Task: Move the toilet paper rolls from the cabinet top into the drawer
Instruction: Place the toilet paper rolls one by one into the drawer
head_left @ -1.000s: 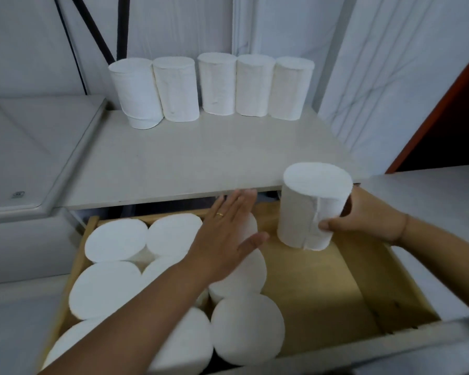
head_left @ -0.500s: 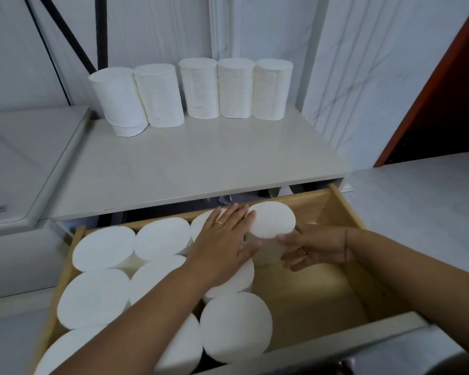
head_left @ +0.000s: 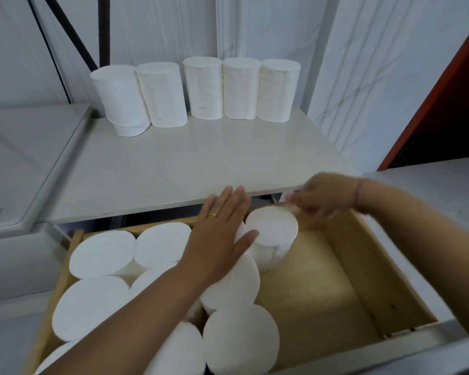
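Several white toilet paper rolls (head_left: 203,90) stand in a row at the back of the pale cabinet top (head_left: 195,163). Below it the wooden drawer (head_left: 368,269) is pulled out, its left half packed with several upright rolls (head_left: 103,253). One roll (head_left: 272,234) stands alone at the drawer's back middle. My left hand (head_left: 220,234) lies flat with fingers apart on the packed rolls, its thumb against that roll. My right hand (head_left: 322,198), blurred, hovers empty just above and right of the roll, at the cabinet top's front edge.
A white appliance lid (head_left: 25,163) lies left of the cabinet. White marble-look wall panels rise behind. A red-brown door frame (head_left: 439,104) stands at the right, beside a grey surface (head_left: 444,190). The drawer's right half shows bare wood (head_left: 314,293).
My right hand lowered a roll into the drawer's back middle, let go, and has lifted up and to the right. My left hand has stayed flat on the packed rolls.
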Demonstrator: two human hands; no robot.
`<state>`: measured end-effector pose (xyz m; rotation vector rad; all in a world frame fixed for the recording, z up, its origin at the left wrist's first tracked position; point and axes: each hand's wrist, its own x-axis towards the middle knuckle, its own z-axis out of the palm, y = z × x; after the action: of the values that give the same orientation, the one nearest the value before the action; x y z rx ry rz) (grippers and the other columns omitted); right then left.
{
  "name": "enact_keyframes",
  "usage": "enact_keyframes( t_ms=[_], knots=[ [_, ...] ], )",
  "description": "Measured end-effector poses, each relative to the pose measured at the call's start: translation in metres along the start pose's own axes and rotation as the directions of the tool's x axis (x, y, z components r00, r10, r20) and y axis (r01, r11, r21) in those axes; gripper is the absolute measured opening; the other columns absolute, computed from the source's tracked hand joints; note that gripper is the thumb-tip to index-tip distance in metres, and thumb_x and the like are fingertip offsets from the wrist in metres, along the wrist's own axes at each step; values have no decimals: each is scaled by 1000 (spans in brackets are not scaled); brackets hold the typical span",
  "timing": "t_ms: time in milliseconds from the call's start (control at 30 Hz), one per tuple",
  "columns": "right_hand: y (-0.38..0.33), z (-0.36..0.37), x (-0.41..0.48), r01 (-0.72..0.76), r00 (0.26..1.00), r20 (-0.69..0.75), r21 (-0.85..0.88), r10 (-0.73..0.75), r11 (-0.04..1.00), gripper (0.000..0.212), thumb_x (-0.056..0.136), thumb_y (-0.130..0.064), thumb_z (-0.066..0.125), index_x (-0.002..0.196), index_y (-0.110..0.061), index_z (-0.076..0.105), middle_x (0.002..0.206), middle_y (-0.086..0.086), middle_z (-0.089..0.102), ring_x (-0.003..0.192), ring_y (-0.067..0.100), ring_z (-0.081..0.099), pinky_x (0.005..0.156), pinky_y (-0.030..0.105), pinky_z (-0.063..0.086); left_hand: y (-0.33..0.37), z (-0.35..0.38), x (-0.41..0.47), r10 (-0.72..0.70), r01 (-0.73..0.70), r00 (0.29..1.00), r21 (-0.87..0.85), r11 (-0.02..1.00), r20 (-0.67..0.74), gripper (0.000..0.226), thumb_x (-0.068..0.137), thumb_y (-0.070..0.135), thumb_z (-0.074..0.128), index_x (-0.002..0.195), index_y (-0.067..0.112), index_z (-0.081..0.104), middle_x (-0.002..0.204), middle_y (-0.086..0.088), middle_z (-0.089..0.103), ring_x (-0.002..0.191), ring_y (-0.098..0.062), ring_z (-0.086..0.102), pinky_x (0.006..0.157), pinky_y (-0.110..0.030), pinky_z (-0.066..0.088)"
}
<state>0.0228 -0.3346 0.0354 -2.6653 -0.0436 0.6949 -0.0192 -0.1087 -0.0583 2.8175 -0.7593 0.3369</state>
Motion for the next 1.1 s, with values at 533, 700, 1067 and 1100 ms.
enact_keyframes(
  t_ms=[533, 700, 1067, 1100],
  knots=[
    [4, -95, 199, 368, 774, -616, 628, 149, 685, 110, 73, -37, 80, 151, -10, 7, 157, 11, 21, 143, 25, 27, 116, 38, 27, -33, 3, 60, -157, 161, 987, 111, 981, -42, 69, 92, 55, 19, 140, 9, 41, 145, -11, 43, 134, -28, 40, 110, -44, 29],
    [6, -107, 239, 384, 784, -589, 709, 197, 591, 106, 67, -36, 84, 147, -12, 19, 150, 8, 35, 133, 26, 40, 112, 44, 35, -35, 6, 59, -152, 158, 986, 104, 982, -64, 67, 94, 54, 20, 140, 9, 41, 144, -10, 44, 133, -27, 41, 110, -43, 31],
    [10, -118, 260, 514, 748, -655, 674, 107, 531, 99, 56, -32, 90, 138, -14, 38, 134, 5, 54, 120, 22, 53, 101, 44, 48, -33, 6, 57, -156, 163, 986, 110, 981, -65, 65, 95, 54, 20, 140, 13, 40, 145, -7, 42, 135, -24, 38, 112, -42, 28],
    [10, -116, 260, 500, 740, -663, 653, 109, 569, 96, 57, -35, 89, 137, -14, 41, 132, 4, 55, 120, 22, 53, 101, 43, 48, -33, 6, 57, -156, 162, 986, 109, 981, -67, 65, 95, 54, 19, 140, 13, 41, 145, -7, 43, 135, -24, 38, 112, -42, 28]
  ],
)
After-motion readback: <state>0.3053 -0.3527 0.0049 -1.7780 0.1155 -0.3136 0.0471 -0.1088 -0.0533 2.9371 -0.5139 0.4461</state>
